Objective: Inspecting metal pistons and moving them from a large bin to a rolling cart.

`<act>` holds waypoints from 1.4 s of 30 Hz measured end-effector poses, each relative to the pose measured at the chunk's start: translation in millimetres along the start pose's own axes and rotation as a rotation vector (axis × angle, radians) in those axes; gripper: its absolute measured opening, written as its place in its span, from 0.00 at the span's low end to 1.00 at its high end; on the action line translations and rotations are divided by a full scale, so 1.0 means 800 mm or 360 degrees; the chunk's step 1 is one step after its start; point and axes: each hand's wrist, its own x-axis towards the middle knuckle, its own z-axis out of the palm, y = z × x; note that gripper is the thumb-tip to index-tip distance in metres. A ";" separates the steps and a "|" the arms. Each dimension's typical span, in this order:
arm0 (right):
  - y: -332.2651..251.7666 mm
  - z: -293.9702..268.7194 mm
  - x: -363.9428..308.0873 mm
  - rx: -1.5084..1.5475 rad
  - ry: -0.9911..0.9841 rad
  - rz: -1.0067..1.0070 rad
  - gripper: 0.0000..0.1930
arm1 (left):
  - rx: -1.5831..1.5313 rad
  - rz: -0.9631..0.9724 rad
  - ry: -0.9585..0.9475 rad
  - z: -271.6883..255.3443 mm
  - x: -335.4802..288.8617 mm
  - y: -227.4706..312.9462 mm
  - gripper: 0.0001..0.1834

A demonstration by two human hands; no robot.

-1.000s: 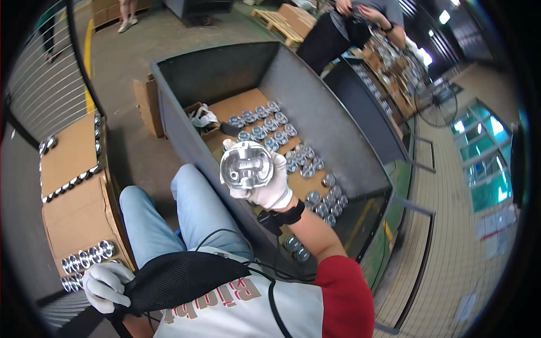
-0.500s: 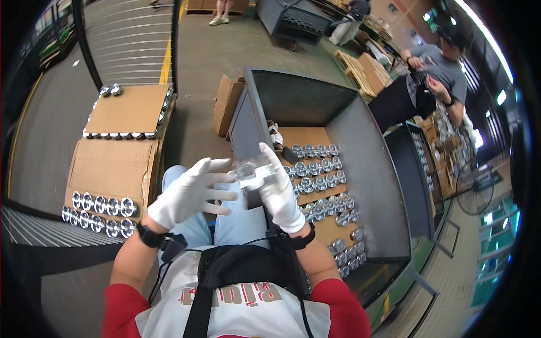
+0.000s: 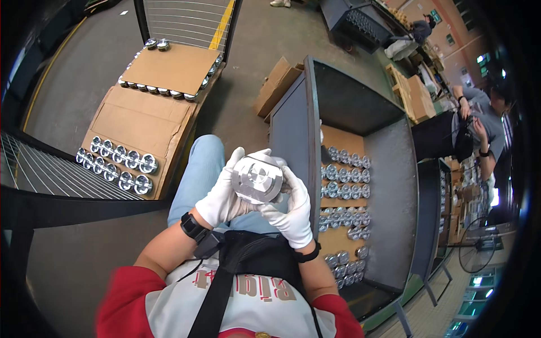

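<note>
A shiny silver metal piston [image 3: 258,178] is held up in front of my lap, its round, machined flat face turned toward me. My left hand [image 3: 221,194], in a white glove, is closed round its left side and lower edge. My right hand [image 3: 295,211], gloved too, grips the right side, with the thumb below and the fingers partly behind the piston. Just to the right, rows of similar pistons [image 3: 345,190] stand on cardboard inside a deep grey metal bin [image 3: 389,225].
At the left, a cardboard-covered stand [image 3: 135,118] carries two rows of pistons [image 3: 121,160] and a cardboard sheet [image 3: 172,67] over more. A wire rack [image 3: 189,22] stands behind it. A co-worker [image 3: 479,129] stands beyond the bin, and a fan [image 3: 479,242] is at far right.
The piston has turned its flat face toward me. My left hand, spread and apart from it before, now grips it with my right. The view has swung left.
</note>
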 end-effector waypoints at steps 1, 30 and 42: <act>0.000 0.000 0.003 0.0070 -0.0068 0.0034 0.51 | 0.0043 0.0070 -0.0011 -0.001 -0.001 -0.001 0.39; -0.022 -0.046 0.028 0.0198 -0.0410 0.0463 0.19 | 0.0071 -0.0051 0.0098 0.002 -0.011 0.003 0.38; -0.051 -0.093 0.080 -0.0809 -0.0535 0.0013 0.23 | 0.0416 0.0216 -0.0027 0.030 -0.002 0.038 0.39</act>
